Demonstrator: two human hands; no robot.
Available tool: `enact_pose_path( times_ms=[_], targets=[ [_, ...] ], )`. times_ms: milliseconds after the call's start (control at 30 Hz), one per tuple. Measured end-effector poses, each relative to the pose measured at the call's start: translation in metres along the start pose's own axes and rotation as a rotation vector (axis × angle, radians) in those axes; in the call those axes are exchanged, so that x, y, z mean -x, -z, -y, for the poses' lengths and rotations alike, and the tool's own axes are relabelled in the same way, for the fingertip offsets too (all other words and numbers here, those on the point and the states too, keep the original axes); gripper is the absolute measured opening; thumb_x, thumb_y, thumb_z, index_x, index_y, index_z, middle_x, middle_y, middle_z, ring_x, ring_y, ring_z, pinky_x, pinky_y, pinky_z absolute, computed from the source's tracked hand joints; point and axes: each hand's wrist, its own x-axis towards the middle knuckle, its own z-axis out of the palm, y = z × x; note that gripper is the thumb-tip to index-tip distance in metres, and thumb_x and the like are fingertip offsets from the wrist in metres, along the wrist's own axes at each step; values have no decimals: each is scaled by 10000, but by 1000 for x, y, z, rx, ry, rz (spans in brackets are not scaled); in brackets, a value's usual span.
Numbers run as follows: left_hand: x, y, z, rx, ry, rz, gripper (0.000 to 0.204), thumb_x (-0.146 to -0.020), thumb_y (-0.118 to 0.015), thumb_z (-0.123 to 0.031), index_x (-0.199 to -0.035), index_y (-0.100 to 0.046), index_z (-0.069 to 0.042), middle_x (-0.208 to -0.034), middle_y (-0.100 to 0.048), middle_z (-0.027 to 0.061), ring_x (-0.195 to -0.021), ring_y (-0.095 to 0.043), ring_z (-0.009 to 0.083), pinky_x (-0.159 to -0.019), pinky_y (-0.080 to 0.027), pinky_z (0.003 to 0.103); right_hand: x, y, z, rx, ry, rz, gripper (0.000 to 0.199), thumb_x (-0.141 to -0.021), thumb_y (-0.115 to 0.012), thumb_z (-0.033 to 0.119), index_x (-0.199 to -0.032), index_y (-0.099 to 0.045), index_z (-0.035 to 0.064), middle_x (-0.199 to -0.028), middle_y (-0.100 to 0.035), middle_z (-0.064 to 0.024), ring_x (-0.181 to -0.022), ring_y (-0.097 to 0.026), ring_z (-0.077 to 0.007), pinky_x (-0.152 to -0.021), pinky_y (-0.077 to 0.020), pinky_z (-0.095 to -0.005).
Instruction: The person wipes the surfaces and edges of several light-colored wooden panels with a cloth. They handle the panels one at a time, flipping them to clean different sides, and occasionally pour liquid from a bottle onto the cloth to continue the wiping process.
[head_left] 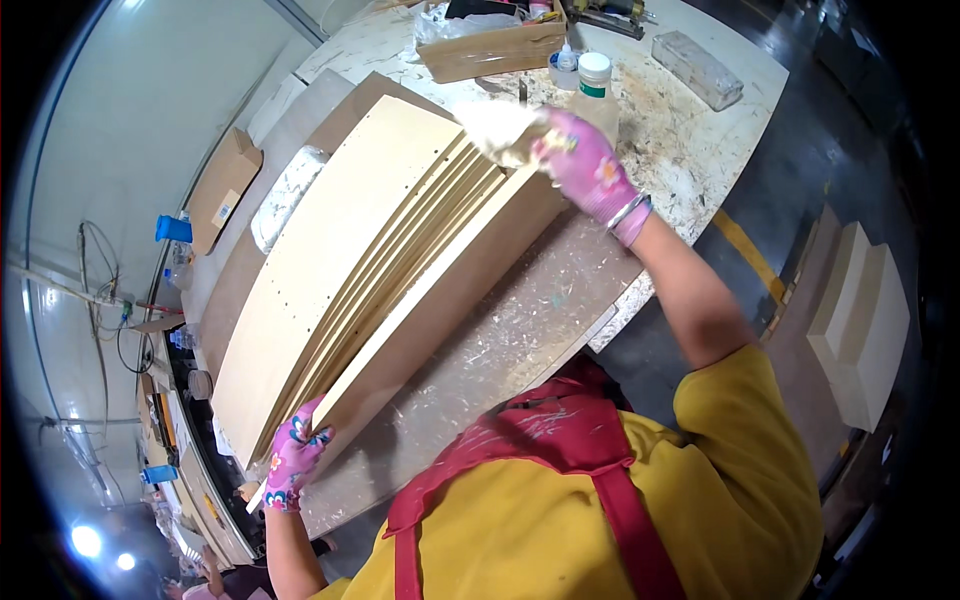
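A long pale wooden board [462,300] stands on its edge along the near side of a stack of light wooden panels [345,220]. At its lower left end, my left hand [297,455], in a pink flowered glove, is closed round the board. My right hand [590,170], gloved alike, is closed on a whitish cloth [500,130] over the board's far right end. The cloth is blurred, and it covers the corner of the stack there. Small dark holes dot the top panel.
Beyond my right hand stand a white-capped bottle [594,80] and a cardboard box [490,55] with odds and ends. A clear block-shaped package [697,70] lies near the table's right edge. Behind the stack rests a white wrapped bundle [288,198]. More boards [862,325] stand at far right.
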Motion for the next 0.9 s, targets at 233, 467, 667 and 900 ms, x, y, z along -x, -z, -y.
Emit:
enact_pose_path(
  times_ms=[233, 467, 667, 900],
  targets=[
    [-2, 1, -36, -172, -24, 11, 442, -828, -659, -161, -1246, -535, -87, -1027, -650, 167, -941, -628, 272, -823, -478, 338, -1, 12, 22, -64, -79, 77, 415, -837, -644, 265, -1169, -562, 32, -1070, -622, -85, -993, -600, -199, -883, -479, -332],
    [-23, -17, -77, -252, -105, -8, 393, -828, -654, -244, -1177, -562, -90, -932, -662, 182, -884, -638, 352, -751, -506, 401, 5, -10, -17, 114, 242, -30, 356, -842, -601, 229, -1143, -575, 40, -1036, -616, -136, -938, -618, -257, -794, -510, -326],
    [-15, -23, -59, -201, -220, -22, 395, -792, -691, -194, -1155, -586, -77, -786, -636, 188, -754, -631, 352, -663, -487, 394, -11, 72, -1, -254, -272, -367, 490, -881, -615, 307, -1281, -499, 48, -1067, -632, -148, -878, -633, -175, -705, -538, -293],
    [-13, -6, -82, -200, -142, 139, 421, -781, -663, -133, -1191, -580, -84, -880, -653, 177, -803, -650, 299, -738, -493, 360, -81, 73, -16, 571, -5, 3, 565, -841, -620, 422, -1306, -495, 126, -1109, -598, -156, -983, -600, -272, -873, -483, -353]
  ],
)
